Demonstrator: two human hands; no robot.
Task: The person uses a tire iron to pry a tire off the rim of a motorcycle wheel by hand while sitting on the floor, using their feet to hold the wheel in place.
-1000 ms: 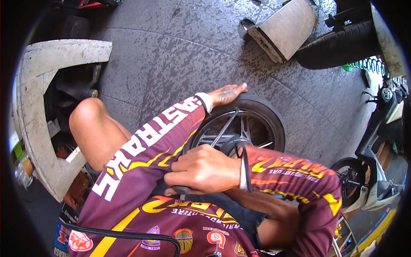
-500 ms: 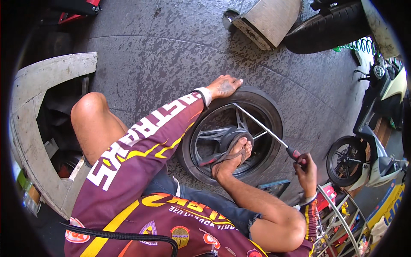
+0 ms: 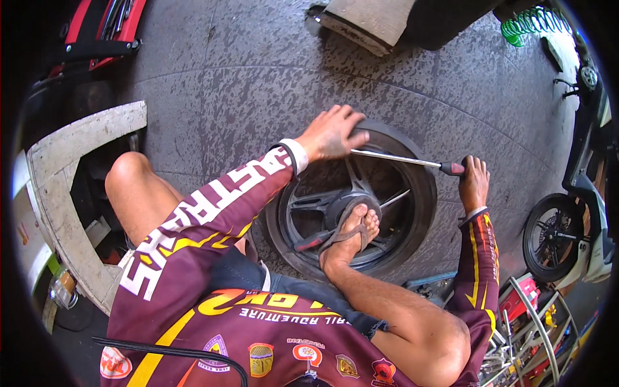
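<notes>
A motorcycle wheel lies flat on the floor, with its black tire [image 3: 425,209] around a dark spoked rim [image 3: 308,204]. My right hand [image 3: 476,185] is closed round the red and black handle of a long screwdriver [image 3: 400,158]. The shaft crosses the tire's far right side, and its tip is at the rim edge beside my left hand. My left hand [image 3: 330,134], slightly blurred, has its fingers apart over the tire's far edge. A second red-handled screwdriver [image 3: 314,241] lies across the wheel, partly hidden under my sandalled foot [image 3: 351,242], which rests on the hub.
A pale wooden frame [image 3: 48,161] curves along the left. At the far left is a red tool tray [image 3: 103,39]. A worn block [image 3: 361,22] stands at the back. On the right are a parked motorbike's wheel [image 3: 551,237] and a metal rack of tools [image 3: 529,322].
My right hand has moved away from me, swinging the screwdriver's handle outward so its shaft lies flatter across the tire. My left hand's fingers have lifted and spread.
</notes>
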